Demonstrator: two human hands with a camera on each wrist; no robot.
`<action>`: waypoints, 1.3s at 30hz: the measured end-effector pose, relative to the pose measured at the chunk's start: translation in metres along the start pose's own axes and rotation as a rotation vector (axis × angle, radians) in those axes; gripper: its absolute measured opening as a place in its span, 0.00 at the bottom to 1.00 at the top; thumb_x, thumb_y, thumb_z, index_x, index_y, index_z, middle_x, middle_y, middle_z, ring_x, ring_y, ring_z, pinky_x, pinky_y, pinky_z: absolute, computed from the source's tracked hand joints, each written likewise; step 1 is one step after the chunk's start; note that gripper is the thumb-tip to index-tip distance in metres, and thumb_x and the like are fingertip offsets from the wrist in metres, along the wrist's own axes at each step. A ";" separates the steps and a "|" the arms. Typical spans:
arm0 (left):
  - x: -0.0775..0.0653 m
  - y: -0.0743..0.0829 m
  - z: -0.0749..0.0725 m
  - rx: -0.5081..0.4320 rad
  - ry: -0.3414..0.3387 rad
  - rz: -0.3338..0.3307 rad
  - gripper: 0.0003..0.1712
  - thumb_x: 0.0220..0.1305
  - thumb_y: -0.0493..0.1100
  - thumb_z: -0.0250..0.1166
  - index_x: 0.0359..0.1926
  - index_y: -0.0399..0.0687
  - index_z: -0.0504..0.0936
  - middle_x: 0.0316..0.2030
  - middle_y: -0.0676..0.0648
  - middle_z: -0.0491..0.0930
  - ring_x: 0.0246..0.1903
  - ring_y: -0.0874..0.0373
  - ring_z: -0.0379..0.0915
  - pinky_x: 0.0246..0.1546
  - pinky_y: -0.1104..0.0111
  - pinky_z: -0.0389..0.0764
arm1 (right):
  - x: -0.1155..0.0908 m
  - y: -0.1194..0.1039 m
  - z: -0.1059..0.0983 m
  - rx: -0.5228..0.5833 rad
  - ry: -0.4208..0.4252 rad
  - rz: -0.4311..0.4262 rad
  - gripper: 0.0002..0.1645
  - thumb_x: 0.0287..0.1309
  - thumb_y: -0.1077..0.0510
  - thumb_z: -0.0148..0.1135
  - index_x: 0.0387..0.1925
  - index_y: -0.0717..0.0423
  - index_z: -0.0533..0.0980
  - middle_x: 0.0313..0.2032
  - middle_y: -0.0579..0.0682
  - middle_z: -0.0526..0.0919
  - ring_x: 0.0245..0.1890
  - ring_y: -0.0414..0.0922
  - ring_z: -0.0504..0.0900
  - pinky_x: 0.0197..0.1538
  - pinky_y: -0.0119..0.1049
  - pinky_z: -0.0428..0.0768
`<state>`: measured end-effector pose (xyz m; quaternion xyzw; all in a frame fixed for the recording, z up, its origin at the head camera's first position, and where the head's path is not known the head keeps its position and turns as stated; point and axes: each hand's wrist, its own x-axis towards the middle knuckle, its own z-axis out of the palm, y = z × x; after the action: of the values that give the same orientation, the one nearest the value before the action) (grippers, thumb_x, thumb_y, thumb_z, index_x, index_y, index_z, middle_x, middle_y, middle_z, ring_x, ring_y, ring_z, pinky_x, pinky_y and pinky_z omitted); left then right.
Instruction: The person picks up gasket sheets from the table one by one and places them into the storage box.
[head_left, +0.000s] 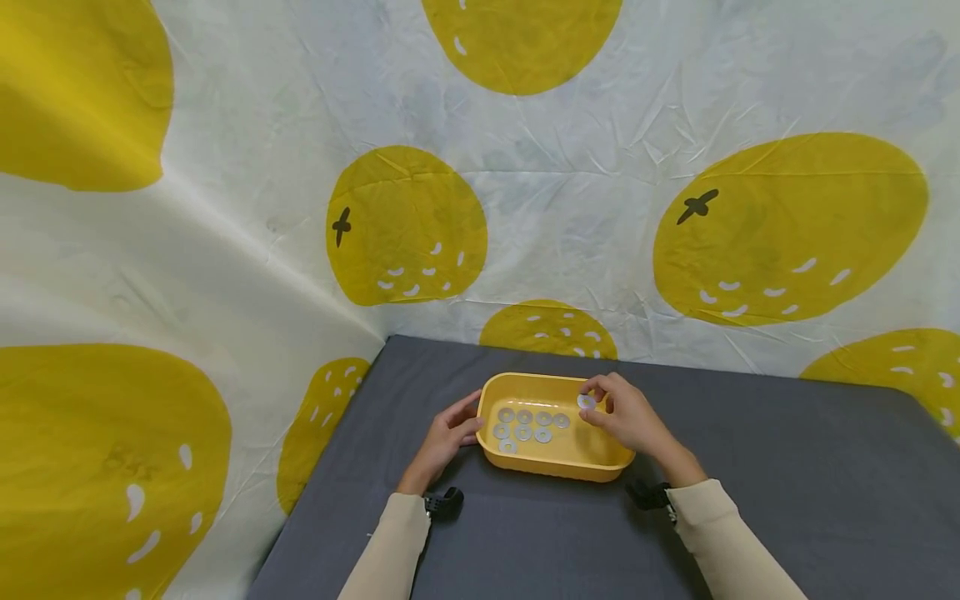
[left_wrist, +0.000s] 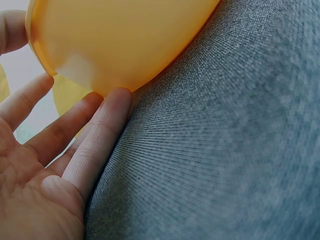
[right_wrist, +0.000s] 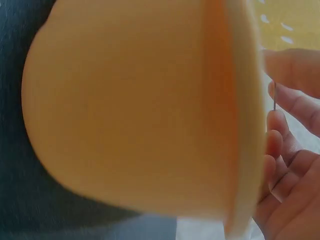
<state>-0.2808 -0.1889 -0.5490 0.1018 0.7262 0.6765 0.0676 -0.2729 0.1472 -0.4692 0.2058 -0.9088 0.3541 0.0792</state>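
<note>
A yellow plastic tray [head_left: 581, 447] with rounded corners stands on grey cloth. Several flat, silvery washers [head_left: 523, 432] lie on its floor, grouped toward the left side. My left hand [head_left: 444, 433] is at the tray's left end, its extended fingertips touching the outer wall [left_wrist: 125, 40] near the rim and lower down. Over the right part of the tray, my right hand [head_left: 622, 414] pinches one washer [head_left: 586, 402] between thumb and fingertips. In the right wrist view that washer [right_wrist: 274, 96] appears edge-on as a thin line, beyond the tray's rim.
Grey cloth [head_left: 787, 483] covers the table around the tray. Behind and to the left hangs a white fabric [head_left: 570, 217] printed with large yellow fruits. A dark band with a small device [head_left: 446, 503] sits on each wrist, close to the cloth.
</note>
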 end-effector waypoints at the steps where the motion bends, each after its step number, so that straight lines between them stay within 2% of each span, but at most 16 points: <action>1: 0.000 0.000 0.000 -0.002 -0.001 0.000 0.32 0.74 0.45 0.63 0.75 0.63 0.68 0.62 0.38 0.78 0.53 0.54 0.82 0.52 0.63 0.86 | 0.001 -0.001 0.002 0.002 -0.009 -0.003 0.14 0.61 0.60 0.72 0.48 0.55 0.80 0.37 0.54 0.75 0.29 0.43 0.67 0.31 0.34 0.66; 6: 0.000 0.000 0.000 -0.006 0.002 -0.007 0.32 0.73 0.47 0.64 0.74 0.65 0.69 0.61 0.39 0.79 0.52 0.54 0.82 0.51 0.64 0.87 | 0.005 -0.008 0.012 0.014 -0.046 -0.042 0.16 0.58 0.62 0.74 0.48 0.58 0.82 0.36 0.52 0.76 0.28 0.42 0.67 0.32 0.33 0.68; 10: 0.001 0.000 0.000 -0.006 0.002 0.001 0.32 0.73 0.46 0.63 0.75 0.62 0.69 0.61 0.37 0.78 0.53 0.52 0.82 0.51 0.64 0.87 | 0.008 -0.012 0.022 0.033 -0.068 -0.083 0.17 0.55 0.64 0.75 0.48 0.59 0.83 0.36 0.52 0.78 0.26 0.41 0.68 0.32 0.32 0.70; 16: 0.002 -0.002 -0.001 -0.003 0.000 0.001 0.32 0.73 0.44 0.63 0.75 0.61 0.68 0.63 0.36 0.77 0.54 0.50 0.82 0.51 0.64 0.86 | 0.012 -0.015 0.036 0.029 -0.137 -0.104 0.14 0.56 0.63 0.75 0.45 0.54 0.83 0.36 0.50 0.77 0.27 0.40 0.68 0.33 0.32 0.71; 24: 0.001 -0.001 0.000 0.004 0.002 0.011 0.32 0.73 0.45 0.63 0.76 0.61 0.68 0.62 0.37 0.78 0.53 0.53 0.82 0.50 0.64 0.87 | 0.017 -0.017 0.051 0.086 -0.258 -0.116 0.15 0.56 0.63 0.75 0.46 0.58 0.84 0.33 0.50 0.77 0.26 0.40 0.69 0.32 0.31 0.72; 28: 0.001 0.000 0.000 0.005 0.003 0.011 0.32 0.73 0.46 0.63 0.75 0.63 0.69 0.62 0.38 0.78 0.53 0.53 0.82 0.50 0.63 0.87 | 0.022 -0.017 0.057 0.079 -0.308 -0.121 0.14 0.55 0.63 0.75 0.44 0.56 0.85 0.31 0.49 0.77 0.25 0.40 0.69 0.31 0.30 0.71; 32: 0.002 0.000 0.000 0.002 0.004 0.004 0.32 0.74 0.45 0.63 0.75 0.61 0.69 0.62 0.37 0.78 0.53 0.52 0.82 0.51 0.64 0.87 | 0.025 -0.018 0.061 0.067 -0.341 -0.119 0.12 0.55 0.61 0.76 0.42 0.53 0.85 0.30 0.50 0.77 0.26 0.40 0.69 0.32 0.30 0.71; 39: 0.002 -0.001 0.000 0.003 0.006 -0.013 0.32 0.73 0.45 0.64 0.75 0.62 0.69 0.63 0.36 0.77 0.56 0.48 0.81 0.52 0.63 0.86 | 0.029 -0.018 0.067 0.063 -0.373 -0.124 0.12 0.55 0.62 0.76 0.41 0.54 0.85 0.29 0.50 0.79 0.28 0.39 0.71 0.33 0.29 0.73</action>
<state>-0.2825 -0.1887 -0.5496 0.0952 0.7281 0.6753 0.0695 -0.2914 0.0813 -0.4991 0.3258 -0.8819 0.3323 -0.0754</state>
